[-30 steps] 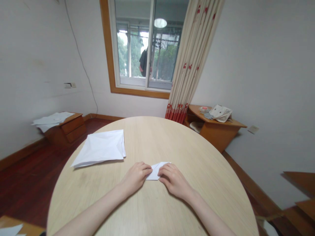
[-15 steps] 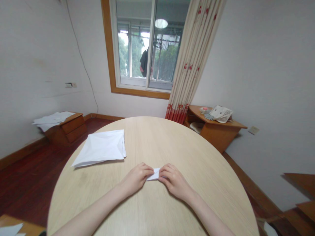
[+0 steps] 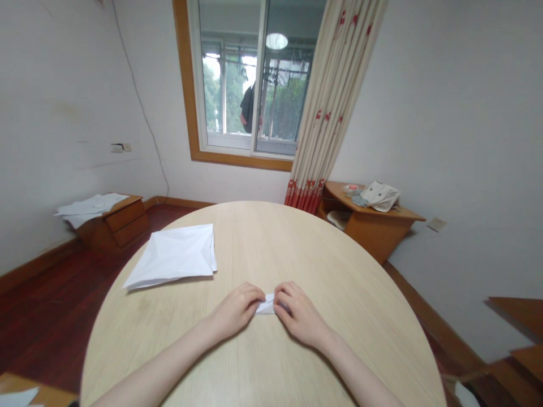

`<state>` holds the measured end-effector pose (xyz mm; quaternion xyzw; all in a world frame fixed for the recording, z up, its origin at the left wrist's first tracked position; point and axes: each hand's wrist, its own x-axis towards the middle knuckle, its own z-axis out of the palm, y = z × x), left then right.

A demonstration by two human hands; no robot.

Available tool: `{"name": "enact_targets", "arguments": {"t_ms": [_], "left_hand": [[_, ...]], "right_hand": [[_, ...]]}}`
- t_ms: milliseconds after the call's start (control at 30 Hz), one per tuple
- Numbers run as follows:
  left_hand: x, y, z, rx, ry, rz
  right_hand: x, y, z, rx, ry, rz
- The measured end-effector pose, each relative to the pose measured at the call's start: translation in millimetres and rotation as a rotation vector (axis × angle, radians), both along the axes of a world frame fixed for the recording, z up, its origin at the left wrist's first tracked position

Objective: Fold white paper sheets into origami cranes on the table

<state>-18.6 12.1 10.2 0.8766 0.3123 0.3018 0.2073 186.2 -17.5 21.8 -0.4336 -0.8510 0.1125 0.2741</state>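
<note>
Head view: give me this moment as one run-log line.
left hand: holds small folded paper, left end | right hand: holds its right end | larger white paper: lies left on round table

Soft daylight shows through the window; outer edges look stretched.

The table is pale, smooth, faintly shiny wood grain. At its middle, the slip is matt white paper; at ten o'clock, the stack is creased matt paper. At twelve, the window is glossy glass; at one, the curtain is matt cloth.
</note>
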Motion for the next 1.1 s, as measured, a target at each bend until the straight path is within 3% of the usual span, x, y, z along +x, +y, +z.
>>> {"name": "enact_targets", "arguments": {"t_ms": [267,433,800,1100], "left_hand": [[1,-8,6.9,-0.069,0.036,0.083],[6,-10,4.2,-0.007,0.066,0.077],[15,-16,5.2,0.105,0.214,0.290],[12,-12,7.1,0.024,0.235,0.259]], "right_hand": [[-2,-1,-0.3,-0.064,-0.016,-0.089],[-3,1,-5.3,-0.061,-0.010,-0.102],[-6,3,-4.9,-0.084,-0.068,-0.100],[-5,4,-1.6,-0.095,-0.144,-0.102]]}}
